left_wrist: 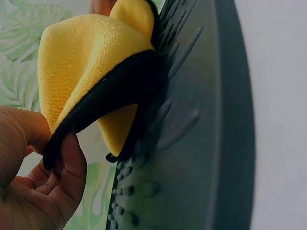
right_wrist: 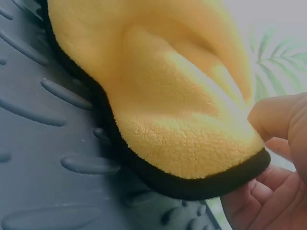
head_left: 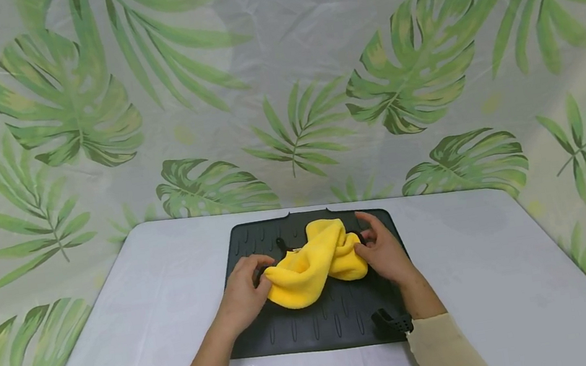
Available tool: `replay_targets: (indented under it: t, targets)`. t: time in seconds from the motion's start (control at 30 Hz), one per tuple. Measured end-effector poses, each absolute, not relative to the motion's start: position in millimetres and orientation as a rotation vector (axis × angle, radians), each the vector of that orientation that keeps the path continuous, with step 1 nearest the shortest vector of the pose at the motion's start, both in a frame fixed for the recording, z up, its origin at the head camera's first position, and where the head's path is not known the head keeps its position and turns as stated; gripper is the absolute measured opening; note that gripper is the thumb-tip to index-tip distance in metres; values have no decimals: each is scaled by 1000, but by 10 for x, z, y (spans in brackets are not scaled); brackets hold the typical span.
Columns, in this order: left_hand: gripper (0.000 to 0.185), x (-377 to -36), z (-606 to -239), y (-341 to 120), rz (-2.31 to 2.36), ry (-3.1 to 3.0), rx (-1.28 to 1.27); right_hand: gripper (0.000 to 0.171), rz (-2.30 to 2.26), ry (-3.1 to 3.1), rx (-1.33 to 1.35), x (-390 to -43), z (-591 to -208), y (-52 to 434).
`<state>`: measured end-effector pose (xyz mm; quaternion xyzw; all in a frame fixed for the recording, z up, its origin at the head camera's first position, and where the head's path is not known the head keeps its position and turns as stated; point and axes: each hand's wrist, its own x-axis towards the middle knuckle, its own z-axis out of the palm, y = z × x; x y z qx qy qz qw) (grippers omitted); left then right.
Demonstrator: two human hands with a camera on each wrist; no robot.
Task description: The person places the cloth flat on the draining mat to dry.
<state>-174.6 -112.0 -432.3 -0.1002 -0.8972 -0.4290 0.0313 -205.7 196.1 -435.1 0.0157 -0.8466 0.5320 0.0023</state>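
The left hand [head_left: 243, 293] and the right hand [head_left: 384, 251] each pinch an end of the yellow cloth [head_left: 312, 263] on the dark mat [head_left: 318, 323].

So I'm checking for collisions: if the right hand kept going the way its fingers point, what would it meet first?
The right hand points leftward across the dark mat, its grip pinching the yellow cloth. Straight on lies more of that bunched cloth, then probably the left hand at the other end, though depth is unclear.

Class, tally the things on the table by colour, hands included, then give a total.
Yellow cloth: 1
Dark ribbed mat: 1
Hands gripping the cloth: 2, left hand and right hand
White table: 1
Total: 5
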Motion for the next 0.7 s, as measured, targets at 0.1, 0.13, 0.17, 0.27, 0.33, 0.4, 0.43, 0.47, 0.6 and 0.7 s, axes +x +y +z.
replay_targets:
  t: [0.1, 0.13, 0.17, 0.27, 0.33, 0.4, 0.43, 0.47, 0.6, 0.7]
  targets:
    - [32, -1760, -4309, -1163, -1320, -2782, -273, 68, 1672, -2663, 45, -2062, -4343, 1997]
    - [33, -1765, -4306, -1176, -1314, -2788, -267, 68, 1675, -2665, 32, -2064, -4343, 2006]
    - [33, -1768, -4300, -1187, -1311, -2795, -263, 68, 1675, -2669, 30, -2065, -4340, 2017]
    - [36, -1775, -4276, -1213, -1291, -2816, -269, 68, 1675, -2683, 17, -2064, -4328, 2050]
    - [38, -1778, -4261, -1232, -1277, -2833, -276, 68, 1674, -2694, 19, -2058, -4314, 2073]
    - [39, -1779, -4245, -1253, -1265, -2853, -280, 67, 1669, -2712, 19, -2047, -4294, 2094]
    - [40, -1780, -4238, -1265, -1259, -2863, -280, 67, 1669, -2719, 20, -2043, -4288, 2105]
    - [41, -1781, -4233, -1279, -1257, -2875, -278, 67, 1669, -2728, 18, -2038, -4283, 2117]
    - [42, -1788, -4214, -1319, -1233, -2917, -273, 66, 1645, -2769, 10, -2032, -4277, 2168]
    - [43, -1788, -4196, -1337, -1211, -2941, -286, 65, 1607, -2806, 8, -2032, -4276, 2194]
